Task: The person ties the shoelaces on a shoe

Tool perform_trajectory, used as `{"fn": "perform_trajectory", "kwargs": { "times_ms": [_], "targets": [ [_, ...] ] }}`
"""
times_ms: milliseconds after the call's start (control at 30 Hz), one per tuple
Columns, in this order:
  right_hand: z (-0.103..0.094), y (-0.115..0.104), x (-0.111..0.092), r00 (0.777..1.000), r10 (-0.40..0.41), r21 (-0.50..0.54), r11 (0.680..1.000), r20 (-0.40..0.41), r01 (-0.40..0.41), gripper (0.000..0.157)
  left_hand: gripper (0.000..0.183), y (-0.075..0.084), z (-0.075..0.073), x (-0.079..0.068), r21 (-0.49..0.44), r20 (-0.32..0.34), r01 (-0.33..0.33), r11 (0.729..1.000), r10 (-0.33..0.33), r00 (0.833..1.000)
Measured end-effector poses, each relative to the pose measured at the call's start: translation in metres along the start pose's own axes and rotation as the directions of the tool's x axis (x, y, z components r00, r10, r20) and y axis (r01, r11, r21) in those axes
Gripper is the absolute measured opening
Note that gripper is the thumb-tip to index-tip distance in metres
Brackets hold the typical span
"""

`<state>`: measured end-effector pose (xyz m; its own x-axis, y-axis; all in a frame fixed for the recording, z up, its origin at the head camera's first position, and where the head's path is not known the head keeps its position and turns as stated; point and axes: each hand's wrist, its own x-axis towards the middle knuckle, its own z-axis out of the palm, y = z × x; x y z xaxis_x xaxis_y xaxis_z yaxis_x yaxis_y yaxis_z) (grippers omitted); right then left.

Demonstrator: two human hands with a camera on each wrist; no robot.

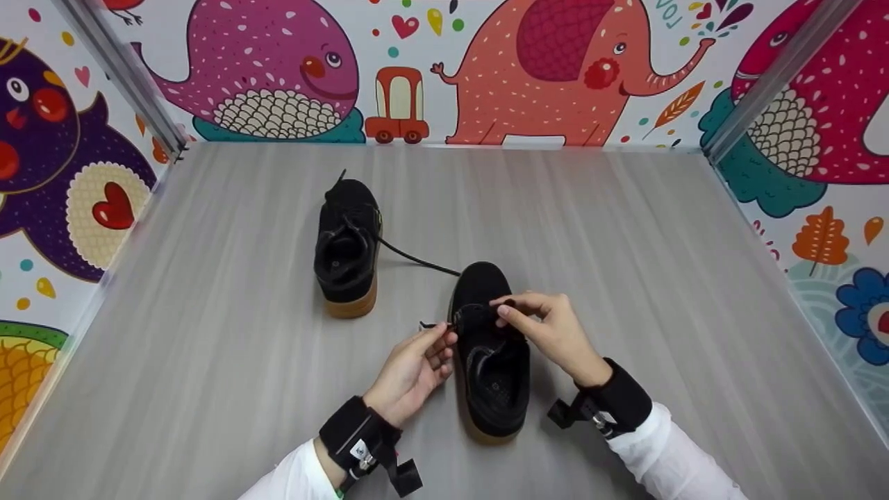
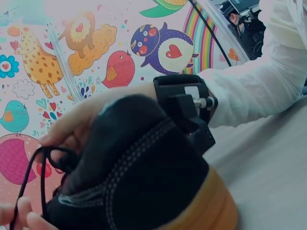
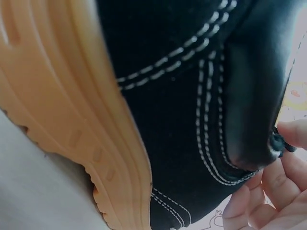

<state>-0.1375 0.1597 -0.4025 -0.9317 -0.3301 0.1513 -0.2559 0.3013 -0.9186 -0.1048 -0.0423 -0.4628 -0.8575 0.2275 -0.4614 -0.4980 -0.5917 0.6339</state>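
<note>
A black low shoe (image 1: 496,410) with a tan sole and white stitching stands upright, toe pointing away. My left hand (image 1: 410,375) is at its left side, fingertips pinching a black shoelace (image 1: 432,325). Over the tongue, my right hand (image 1: 552,330) pinches the lace between thumb and fingers. In the left wrist view the black lace (image 2: 43,191) hangs in a loop between both hands' fingers, behind the shoe's heel collar (image 2: 139,158). The right wrist view shows the shoe's stitched side (image 3: 168,120) close up, with fingers (image 3: 278,182) at the lace.
A matching black shoe (image 1: 347,274) stands farther back to the left. A lace strand (image 1: 417,259) runs from it across the grey tabletop (image 1: 208,312) to the nearer shoe. Panels with cartoon animals (image 1: 542,76) enclose the back and sides.
</note>
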Motion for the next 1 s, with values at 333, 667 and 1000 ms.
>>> {"fn": "perform_trajectory", "kwargs": {
  "times_ms": [333, 667, 1000],
  "targets": [
    [0.001, 0.001, 0.001, 1.000, -0.023, -0.004, 1.000, 0.006, 0.023, 0.015, 0.020, 0.004, -0.003, 0.002, 0.071, 0.010, 0.031, 0.997, -0.032, 0.999],
    [-0.001, 0.001, 0.001, 1.000, -0.009, 0.018, 1.000, 0.018, 0.008, 0.015, 0.021, 0.024, 0.014, -0.004, 0.471, 0.145, -0.312, 0.825, 0.276, 0.950],
    [-0.001, 0.001, 0.000, 1.000, 0.004, 0.053, 0.999, 0.023, -0.005, 0.016, 0.011, 0.022, 0.023, -0.003, 0.720, 0.633, -0.635, -0.279, 0.639, 0.437]
  ]
}}
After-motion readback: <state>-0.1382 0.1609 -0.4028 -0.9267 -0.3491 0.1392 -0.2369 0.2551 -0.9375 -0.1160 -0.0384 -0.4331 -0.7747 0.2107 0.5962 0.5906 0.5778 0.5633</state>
